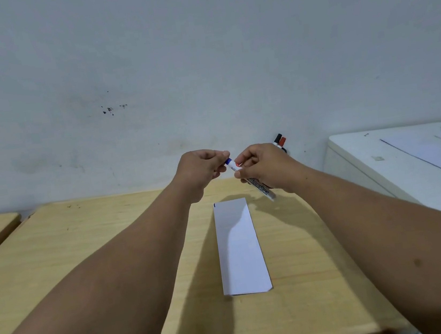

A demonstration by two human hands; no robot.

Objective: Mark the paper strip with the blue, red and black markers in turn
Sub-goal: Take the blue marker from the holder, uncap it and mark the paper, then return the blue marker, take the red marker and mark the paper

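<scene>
Right hand [263,168] grips the blue marker [252,181] barrel; left hand [202,169] pinches its cap end, held clear above the paper strip [240,248] for capping or uncapping.

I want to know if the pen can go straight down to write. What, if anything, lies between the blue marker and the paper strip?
Nothing visible does. The blue marker, held in both hands above the table, has only open air between it and the paper strip.
</scene>
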